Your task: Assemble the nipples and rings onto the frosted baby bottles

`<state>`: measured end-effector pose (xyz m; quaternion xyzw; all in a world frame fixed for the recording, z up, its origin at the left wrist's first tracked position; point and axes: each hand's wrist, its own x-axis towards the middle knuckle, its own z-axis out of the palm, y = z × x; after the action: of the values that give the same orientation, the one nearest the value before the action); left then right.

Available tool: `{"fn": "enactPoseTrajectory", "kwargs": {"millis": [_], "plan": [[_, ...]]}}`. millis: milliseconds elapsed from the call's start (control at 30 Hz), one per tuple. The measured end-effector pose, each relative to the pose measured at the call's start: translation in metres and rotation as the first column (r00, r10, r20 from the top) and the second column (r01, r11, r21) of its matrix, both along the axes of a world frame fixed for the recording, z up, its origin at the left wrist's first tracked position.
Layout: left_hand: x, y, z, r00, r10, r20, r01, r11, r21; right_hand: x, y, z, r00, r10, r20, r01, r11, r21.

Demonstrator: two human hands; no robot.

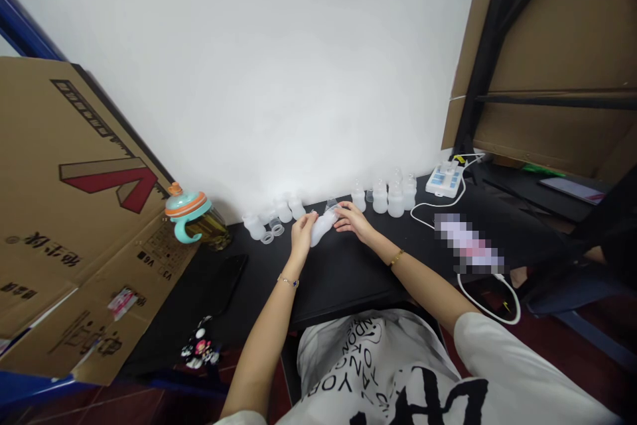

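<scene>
Between my two hands is a translucent white baby bottle (321, 231), tilted with its top toward the right. My left hand (302, 231) grips it along the left side of its body. The fingers of my right hand (353, 221) close round the bottle's clear top end; whether they hold a separate part there is hard to make out. Left of my hands stand several white bottles (255, 226), with clear rings (267, 238) lying in front. On the right, several bottles with nipple-shaped tops (395, 201) stand upright near the wall, a small clear piece (369, 195) among them.
A handled jug (186, 213) of dark liquid stands left, before a large cardboard box (74, 213). A black phone (231, 282) and a figurine keychain (200, 349) lie near the black table's left edge. A power strip (444, 178) with white cables and a blurred-out device (468, 241) lie right.
</scene>
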<state>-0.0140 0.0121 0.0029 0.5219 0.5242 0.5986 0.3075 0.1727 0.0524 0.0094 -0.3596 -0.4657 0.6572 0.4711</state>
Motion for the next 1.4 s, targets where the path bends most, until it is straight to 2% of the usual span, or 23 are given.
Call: {"fn": "enactPoseTrajectory", "kwargs": {"millis": [1400], "plan": [[-0.0017, 0.0004, -0.0005, 1.0, -0.004, 0.003, 0.004, 1.0, -0.013, -0.001, 0.0035, -0.0051, 0.998, -0.005, 0.063, 0.004, 1.0, 0.024]]}}
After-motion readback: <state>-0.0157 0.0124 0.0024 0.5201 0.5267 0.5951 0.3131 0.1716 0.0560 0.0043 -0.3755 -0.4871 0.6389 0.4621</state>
